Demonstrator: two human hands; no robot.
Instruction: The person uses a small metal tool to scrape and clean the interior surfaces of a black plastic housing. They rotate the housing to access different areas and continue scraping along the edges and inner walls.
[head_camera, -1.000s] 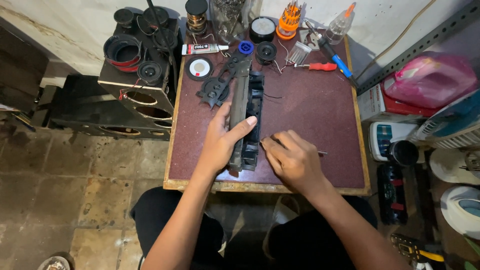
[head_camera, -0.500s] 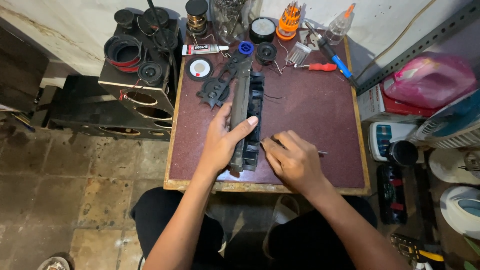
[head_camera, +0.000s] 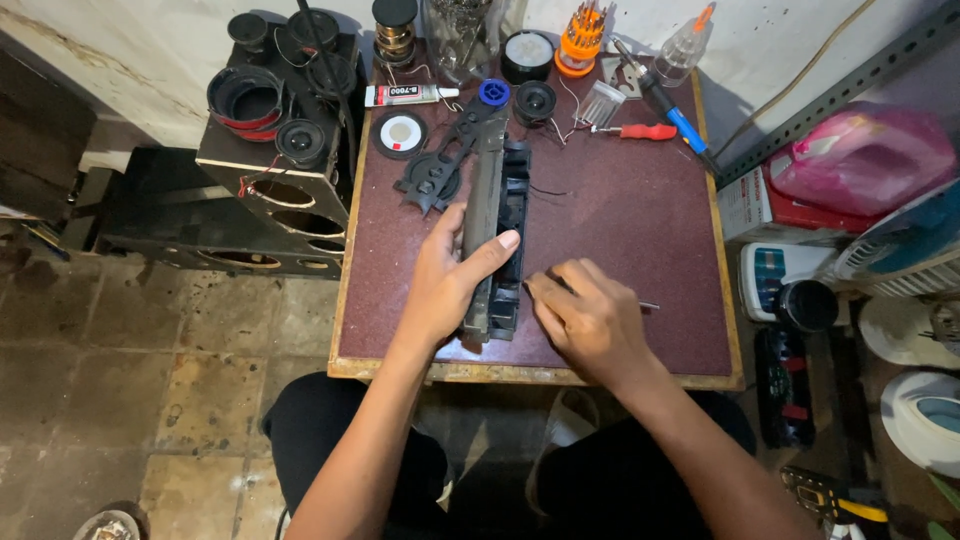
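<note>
Head view: I see the long black plastic housing (head_camera: 497, 235) lying lengthwise mid-surface (head_camera: 640, 240). Left hand (head_camera: 450, 275) is clamped around its near half, thumb across the top. Right hand (head_camera: 590, 320) is curled shut on a thin metal tool (head_camera: 645, 304), tip at the housing's near end. My read: rigid, light, hollow plastic, tabs likely brittle; grip the long side walls, not the ends. Packages: white glue tube (head_camera: 410, 95) with red band at the far edge, pink bag (head_camera: 865, 155) on the right shelf, orange bit holder (head_camera: 582, 40) at back.
</note>
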